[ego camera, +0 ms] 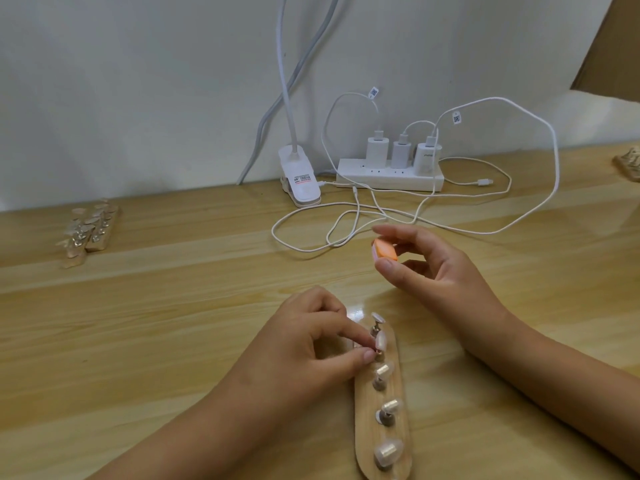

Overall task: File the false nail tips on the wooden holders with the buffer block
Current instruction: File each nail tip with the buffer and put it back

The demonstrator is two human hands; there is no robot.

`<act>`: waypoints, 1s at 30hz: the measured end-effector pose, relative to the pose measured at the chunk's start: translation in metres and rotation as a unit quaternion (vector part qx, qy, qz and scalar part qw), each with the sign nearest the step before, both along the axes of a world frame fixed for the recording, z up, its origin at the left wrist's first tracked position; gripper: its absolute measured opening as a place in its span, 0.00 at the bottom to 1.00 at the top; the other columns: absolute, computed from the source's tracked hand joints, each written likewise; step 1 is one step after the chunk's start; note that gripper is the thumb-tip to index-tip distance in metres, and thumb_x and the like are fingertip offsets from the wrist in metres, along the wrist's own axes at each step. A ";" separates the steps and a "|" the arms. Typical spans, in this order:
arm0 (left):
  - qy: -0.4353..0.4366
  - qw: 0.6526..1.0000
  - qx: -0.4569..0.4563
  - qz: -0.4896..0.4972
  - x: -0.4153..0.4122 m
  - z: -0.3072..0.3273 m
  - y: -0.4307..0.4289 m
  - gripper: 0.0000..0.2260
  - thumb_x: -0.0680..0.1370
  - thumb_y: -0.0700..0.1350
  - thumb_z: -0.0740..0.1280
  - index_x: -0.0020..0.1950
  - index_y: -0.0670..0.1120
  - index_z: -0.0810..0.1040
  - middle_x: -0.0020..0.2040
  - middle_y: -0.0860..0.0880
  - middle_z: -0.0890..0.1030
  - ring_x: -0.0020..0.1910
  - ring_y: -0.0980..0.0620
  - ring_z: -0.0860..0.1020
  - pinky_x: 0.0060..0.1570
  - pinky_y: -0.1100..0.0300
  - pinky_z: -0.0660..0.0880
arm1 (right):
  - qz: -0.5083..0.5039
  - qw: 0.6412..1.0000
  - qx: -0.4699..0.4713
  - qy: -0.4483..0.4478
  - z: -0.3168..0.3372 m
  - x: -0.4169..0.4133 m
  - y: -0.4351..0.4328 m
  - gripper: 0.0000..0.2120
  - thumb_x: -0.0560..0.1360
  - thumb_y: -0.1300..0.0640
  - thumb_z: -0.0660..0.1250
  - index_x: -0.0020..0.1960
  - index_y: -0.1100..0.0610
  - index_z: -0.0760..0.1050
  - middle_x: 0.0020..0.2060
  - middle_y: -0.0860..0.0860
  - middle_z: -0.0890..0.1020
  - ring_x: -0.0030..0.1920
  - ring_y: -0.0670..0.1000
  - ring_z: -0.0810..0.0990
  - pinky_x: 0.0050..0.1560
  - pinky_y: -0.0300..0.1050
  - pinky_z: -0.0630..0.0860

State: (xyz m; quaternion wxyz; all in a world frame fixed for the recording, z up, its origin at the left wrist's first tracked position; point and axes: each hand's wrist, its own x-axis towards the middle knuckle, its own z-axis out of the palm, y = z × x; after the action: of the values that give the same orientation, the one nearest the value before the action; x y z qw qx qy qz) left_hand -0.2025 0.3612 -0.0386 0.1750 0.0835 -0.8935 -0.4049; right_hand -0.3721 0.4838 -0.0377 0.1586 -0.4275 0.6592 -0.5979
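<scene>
Table [173, 306]: holder [365, 433], power strip [388, 176], perhaps holders [91, 230]

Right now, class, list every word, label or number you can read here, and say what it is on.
No text is legible.
Lamp clip sticker: red and black print, too blurred.
Two cable tags: square code patterns, too small to read.
One charger: faint grey mark, unreadable.

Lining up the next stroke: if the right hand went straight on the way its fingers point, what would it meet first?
Probably the white cable loop lying just beyond the right hand and its buffer block; height is unclear, so it may pass above.
</scene>
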 end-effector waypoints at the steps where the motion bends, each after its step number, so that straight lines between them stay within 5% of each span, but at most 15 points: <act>1: 0.010 1.000 -0.008 -0.006 0.001 0.001 -0.002 0.04 0.72 0.50 0.75 0.44 0.59 0.84 0.43 0.59 0.74 0.46 0.59 0.74 0.43 0.73 0.65 | 0.001 1.000 -0.005 -0.008 0.000 0.000 0.000 0.19 0.72 0.47 0.73 0.62 0.44 0.78 0.53 0.43 0.82 0.54 0.41 0.80 0.54 0.35 0.75; 4: 0.037 0.996 -0.037 -0.078 0.005 0.006 -0.005 0.02 0.72 0.48 0.73 0.44 0.53 0.83 0.34 0.57 0.72 0.34 0.59 0.71 0.36 0.73 0.63 | 0.007 0.998 -0.035 -0.058 0.001 0.000 -0.002 0.18 0.72 0.45 0.71 0.60 0.47 0.75 0.51 0.48 0.85 0.53 0.43 0.82 0.51 0.34 0.74; 11: 0.033 0.984 -0.137 -0.111 0.003 -0.002 -0.002 0.04 0.72 0.52 0.74 0.45 0.55 0.85 0.31 0.61 0.70 0.33 0.65 0.69 0.34 0.68 0.65 | 0.035 0.983 -0.029 -0.179 0.008 -0.002 -0.002 0.21 0.71 0.40 0.66 0.50 0.58 0.73 0.45 0.55 0.86 0.45 0.47 0.81 0.47 0.40 0.76; 13: -0.018 0.995 -0.015 -0.100 0.001 0.002 -0.002 0.03 0.71 0.51 0.76 0.43 0.54 0.86 0.31 0.61 0.75 0.32 0.65 0.72 0.35 0.70 0.66 | 0.063 0.966 -0.031 -0.247 0.011 -0.004 -0.002 0.19 0.72 0.41 0.64 0.50 0.58 0.75 0.45 0.54 0.85 0.43 0.46 0.80 0.45 0.38 0.77; 16: -0.118 0.966 0.192 -0.128 0.000 0.012 -0.009 0.02 0.70 0.50 0.76 0.41 0.56 0.86 0.41 0.56 0.85 0.43 0.61 0.82 0.44 0.70 0.74 | 0.092 0.933 -0.041 -0.344 0.014 -0.009 -0.003 0.19 0.72 0.41 0.64 0.45 0.58 0.77 0.44 0.54 0.85 0.40 0.46 0.80 0.43 0.38 0.79; 19: -0.057 0.949 0.289 -0.110 0.001 0.015 -0.014 0.04 0.70 0.52 0.72 0.40 0.53 0.84 0.41 0.54 0.84 0.40 0.60 0.80 0.41 0.72 0.72 | 0.099 0.906 -0.065 -0.407 0.014 -0.012 -0.002 0.18 0.71 0.41 0.67 0.40 0.55 0.69 0.44 0.54 0.85 0.40 0.47 0.80 0.43 0.40 0.79; 21: -0.002 0.930 0.361 -0.071 0.001 0.013 -0.015 0.06 0.70 0.53 0.70 0.41 0.52 0.83 0.37 0.51 0.80 0.33 0.58 0.74 0.33 0.70 0.69 | 0.116 0.889 -0.091 -0.434 0.015 -0.014 -0.001 0.17 0.71 0.43 0.70 0.38 0.57 0.74 0.46 0.55 0.85 0.41 0.47 0.81 0.44 0.41 0.80; 23: 0.022 0.923 0.381 -0.044 -0.001 0.010 -0.012 0.07 0.69 0.53 0.70 0.42 0.51 0.82 0.36 0.50 0.81 0.33 0.57 0.74 0.33 0.69 0.70 | 0.142 0.894 -0.106 -0.412 0.016 -0.012 -0.001 0.17 0.68 0.45 0.76 0.49 0.57 0.82 0.51 0.54 0.84 0.45 0.47 0.82 0.46 0.40 0.80; 26: 0.025 0.935 0.352 -0.002 -0.005 0.005 -0.009 0.05 0.70 0.49 0.72 0.43 0.51 0.84 0.37 0.51 0.83 0.35 0.59 0.78 0.34 0.70 0.72 | 0.142 0.935 -0.094 -0.312 0.013 -0.006 -0.001 0.27 0.63 0.54 0.80 0.61 0.54 0.79 0.58 0.53 0.83 0.56 0.46 0.82 0.52 0.36 0.78; 30: 0.037 0.942 0.333 0.009 -0.006 0.002 -0.007 0.06 0.71 0.47 0.70 0.46 0.55 0.85 0.46 0.53 0.86 0.41 0.60 0.81 0.37 0.69 0.75 | 0.155 0.974 -0.042 -0.157 0.010 0.006 0.003 0.23 0.69 0.56 0.75 0.63 0.49 0.80 0.61 0.51 0.82 0.62 0.49 0.80 0.58 0.37 0.76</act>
State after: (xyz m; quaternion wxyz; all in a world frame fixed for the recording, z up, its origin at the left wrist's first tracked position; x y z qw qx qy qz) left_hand -0.2088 0.3544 -0.0362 0.1740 0.1300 -0.6999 -0.6804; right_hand -0.3657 0.4864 -0.0279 0.3329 -0.4319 0.5258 -0.6528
